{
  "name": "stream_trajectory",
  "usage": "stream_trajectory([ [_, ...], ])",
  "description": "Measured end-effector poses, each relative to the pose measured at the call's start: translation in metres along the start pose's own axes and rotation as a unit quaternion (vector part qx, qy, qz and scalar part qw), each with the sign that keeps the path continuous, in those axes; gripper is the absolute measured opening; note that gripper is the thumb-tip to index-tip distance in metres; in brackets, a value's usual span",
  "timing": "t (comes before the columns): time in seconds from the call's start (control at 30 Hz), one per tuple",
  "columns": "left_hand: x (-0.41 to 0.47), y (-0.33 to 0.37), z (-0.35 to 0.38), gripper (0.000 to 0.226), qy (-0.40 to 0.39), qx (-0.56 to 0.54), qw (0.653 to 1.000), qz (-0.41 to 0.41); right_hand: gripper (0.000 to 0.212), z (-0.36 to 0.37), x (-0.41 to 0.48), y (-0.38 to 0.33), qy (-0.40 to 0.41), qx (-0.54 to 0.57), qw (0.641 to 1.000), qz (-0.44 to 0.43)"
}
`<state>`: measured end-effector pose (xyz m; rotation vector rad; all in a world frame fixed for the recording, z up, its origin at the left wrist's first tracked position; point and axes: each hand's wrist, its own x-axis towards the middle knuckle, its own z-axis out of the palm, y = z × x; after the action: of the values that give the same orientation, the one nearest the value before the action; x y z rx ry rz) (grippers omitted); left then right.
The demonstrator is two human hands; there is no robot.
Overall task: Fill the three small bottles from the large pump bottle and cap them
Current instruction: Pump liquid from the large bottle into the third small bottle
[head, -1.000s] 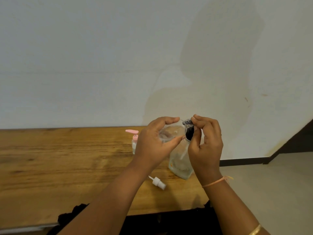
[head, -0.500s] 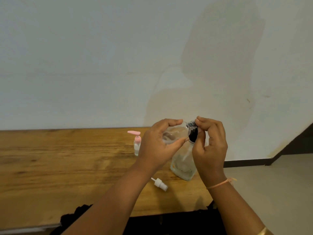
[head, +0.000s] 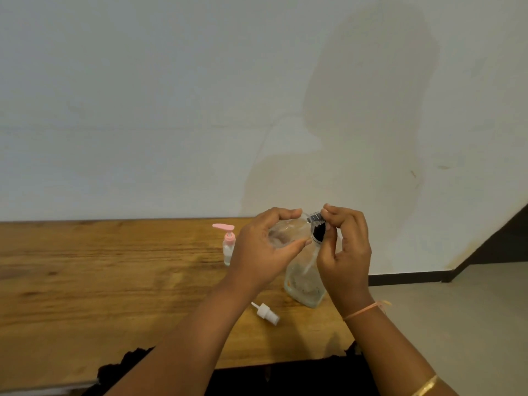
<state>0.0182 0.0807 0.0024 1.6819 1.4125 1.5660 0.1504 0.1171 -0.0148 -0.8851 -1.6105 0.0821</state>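
On the wooden table (head: 85, 281), toward its right end, a large pump bottle (head: 304, 284), clear, is stood upright and partly hidden by both hands. Its black pump top (head: 318, 232) is gripped from the right by the right hand (head: 347, 252), with the fingers curled tight over the head. Whether the head is pressed down cannot be told. A dip tube is seen running from the collar down into the bottle.

The small clear bottle (head: 287, 232) is held in the air by the left hand (head: 263, 250), tipped on its side. It is clasped between arched fingers above and the thumb below, with its mouth end brought up to the pump top. The exact contact is hidden by fingers, and the fill level cannot be read.

A second small bottle (head: 228, 247), capped with a pink pump, is stood upright on the table just left of the left hand. A white spray cap (head: 267, 313) is laid on its side on the table, near the large bottle's base.

A thread band (head: 363, 310) is worn on the right wrist, and a gold bangle (head: 425, 385) further up the forearm. Dark cloth (head: 128, 364) is seen at the table's near edge, and a pale wall (head: 171, 110) behind.
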Motion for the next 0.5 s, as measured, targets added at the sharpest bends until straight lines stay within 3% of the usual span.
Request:
stream_trajectory([
  [0.5, -0.005, -0.002, -0.005, 0.042, 0.025, -0.009, 1.0, 0.012, 0.023, 0.001, 0.0, 0.005, -0.018, -0.031, 0.999, -0.037],
])
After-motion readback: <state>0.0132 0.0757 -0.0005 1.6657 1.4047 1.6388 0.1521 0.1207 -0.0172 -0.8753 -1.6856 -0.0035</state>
